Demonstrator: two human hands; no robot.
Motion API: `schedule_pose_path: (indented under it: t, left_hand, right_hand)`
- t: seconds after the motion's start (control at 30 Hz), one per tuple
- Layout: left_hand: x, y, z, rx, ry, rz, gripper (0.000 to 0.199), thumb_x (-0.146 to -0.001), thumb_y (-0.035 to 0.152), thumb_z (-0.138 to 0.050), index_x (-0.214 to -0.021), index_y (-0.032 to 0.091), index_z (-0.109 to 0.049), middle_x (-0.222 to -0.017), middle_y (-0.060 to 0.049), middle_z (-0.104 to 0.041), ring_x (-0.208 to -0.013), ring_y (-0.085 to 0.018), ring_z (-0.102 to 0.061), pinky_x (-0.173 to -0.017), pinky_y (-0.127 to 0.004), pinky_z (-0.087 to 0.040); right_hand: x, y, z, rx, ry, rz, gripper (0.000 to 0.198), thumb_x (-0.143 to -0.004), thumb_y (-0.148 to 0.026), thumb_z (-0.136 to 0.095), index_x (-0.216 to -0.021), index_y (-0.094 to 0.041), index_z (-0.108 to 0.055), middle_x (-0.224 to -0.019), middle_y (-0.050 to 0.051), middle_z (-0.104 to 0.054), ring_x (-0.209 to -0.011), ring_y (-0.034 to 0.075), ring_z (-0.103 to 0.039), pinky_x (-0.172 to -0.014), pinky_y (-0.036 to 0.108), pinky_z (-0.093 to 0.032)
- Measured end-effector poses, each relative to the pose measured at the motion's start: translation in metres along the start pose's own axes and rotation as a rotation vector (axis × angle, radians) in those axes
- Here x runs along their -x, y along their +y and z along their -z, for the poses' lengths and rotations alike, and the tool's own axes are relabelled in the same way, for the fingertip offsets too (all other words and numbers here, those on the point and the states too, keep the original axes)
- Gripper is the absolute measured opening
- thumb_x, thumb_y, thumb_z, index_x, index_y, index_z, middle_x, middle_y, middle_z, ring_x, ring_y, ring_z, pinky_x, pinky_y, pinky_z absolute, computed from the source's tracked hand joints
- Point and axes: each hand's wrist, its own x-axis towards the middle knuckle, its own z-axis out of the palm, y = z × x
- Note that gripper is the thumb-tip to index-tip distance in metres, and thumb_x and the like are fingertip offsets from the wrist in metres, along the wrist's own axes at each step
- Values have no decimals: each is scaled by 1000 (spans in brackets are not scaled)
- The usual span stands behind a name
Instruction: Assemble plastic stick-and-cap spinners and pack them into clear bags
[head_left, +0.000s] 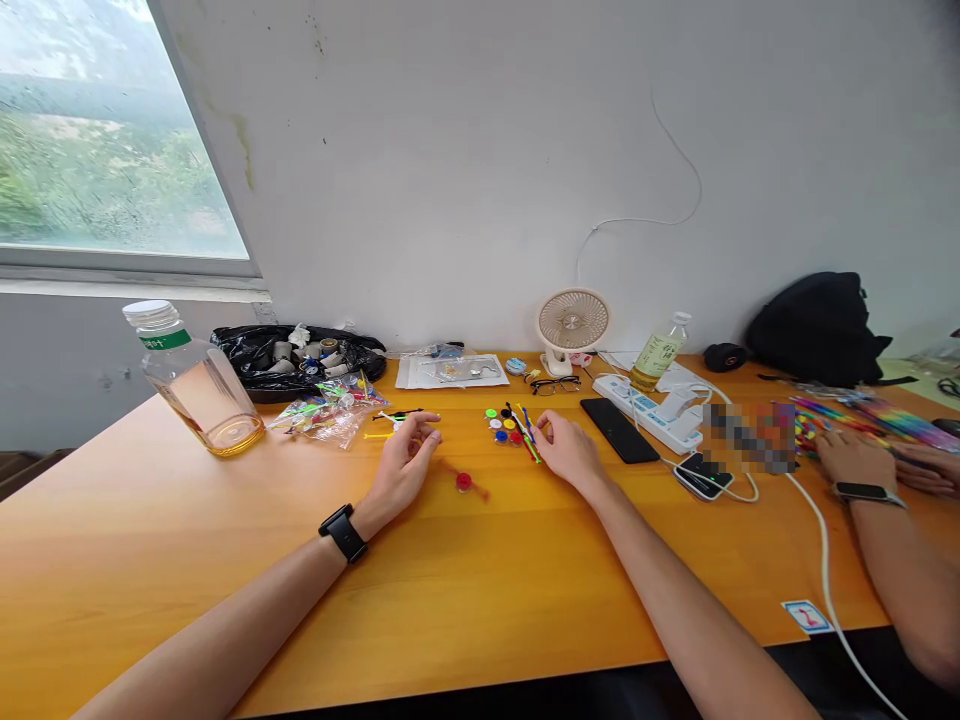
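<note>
A small red disc-shaped piece [464,482] with a blurred reddish bar across it lies on the table between my hands. My left hand [405,462] is held to its left, fingers stretched out and thumb apart, with nothing in it. Behind that hand are thin white, black and yellow plastic pieces [381,433], partly covered. My right hand [568,448] has its fingers curled together at a bunch of thin coloured plastic sticks [526,432]; what its fingertips hold is hidden. Beside the sticks lie several small round pieces [501,437] in green, white, yellow, black, blue and red.
At left stand a large bottle [202,395], a clear bag of coloured parts [326,412] and a black plastic bag [229,350]. A fan [574,325], phone [619,430], power strip [649,412] and small bottle [660,355] line the right. A co-worker's hands [855,465] are further right.
</note>
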Motion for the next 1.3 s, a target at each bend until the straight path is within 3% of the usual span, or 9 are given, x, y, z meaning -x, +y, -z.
schedule_pose_path:
  t: [0.17, 0.4, 0.63, 0.83, 1.0, 1.17, 1.3]
  left_hand:
    - [1, 2, 0, -14, -6, -7, 27, -101, 40, -58, -118, 21, -64, -96, -4, -67, -92, -20, -65, -75, -31, -47]
    - [1, 2, 0, -5, -17, -5, 26, -101, 40, -58, -118, 21, -63, -96, -4, -67, -92, -21, -66, -77, -32, -48]
    - [1, 2, -1, -12, -22, -13, 25, -100, 39, -58, -116, 21, -64, -97, -5, -68, -92, -21, -65, -74, -30, -47]
    - [2, 4, 0, -57, -36, -44, 24, -100, 37, -57, -116, 21, -65, -93, -4, -67, -86, -19, -63, -73, -30, -46]
    - [5, 7, 1, -149, -106, -120, 21, -100, 32, -57, -117, 21, -64, -98, -5, -69, -90, -20, -63, -80, -34, -47]
    - [11, 11, 1, -215, -254, -187, 23, -100, 36, -64, -119, 23, -64, -112, -6, -71, -102, -23, -64, -93, -39, -49]
    - [14, 17, 1, -271, -354, -264, 26, -97, 36, -70, -120, 26, -65, -116, -6, -71, -110, -25, -63, -101, -41, -49]
  right_hand:
    - [0, 0, -1, 11, -17, -22, 21, -98, -40, -64, -88, -22, -66, -78, 3, -71, -70, 18, -58, -58, 28, -24]
    - [-1, -2, -3, -66, -69, -90, 11, -91, -28, -68, -82, -21, -68, -79, 3, -72, -69, 17, -60, -59, 28, -28]
    - [-3, 2, -3, -110, -19, -115, 12, -89, -28, -66, -79, -21, -66, -76, 4, -71, -68, 18, -60, -59, 29, -30]
    - [-6, 3, -8, -343, 131, 60, 12, -98, -27, -50, -96, -20, -60, -81, 4, -70, -70, 19, -63, -63, 28, -41]
    - [-1, -5, -8, -488, 273, 196, 25, -97, -29, -47, -103, -19, -69, -80, 6, -73, -67, 21, -66, -65, 31, -49]
    - [1, -10, -9, -576, 265, 200, 34, -99, -34, -50, -115, -18, -75, -107, 12, -80, -83, 25, -77, -75, 36, -60]
    - [-2, -7, -11, -542, 258, 216, 38, -98, -33, -55, -128, -21, -74, -108, 11, -81, -91, 27, -79, -81, 38, -62]
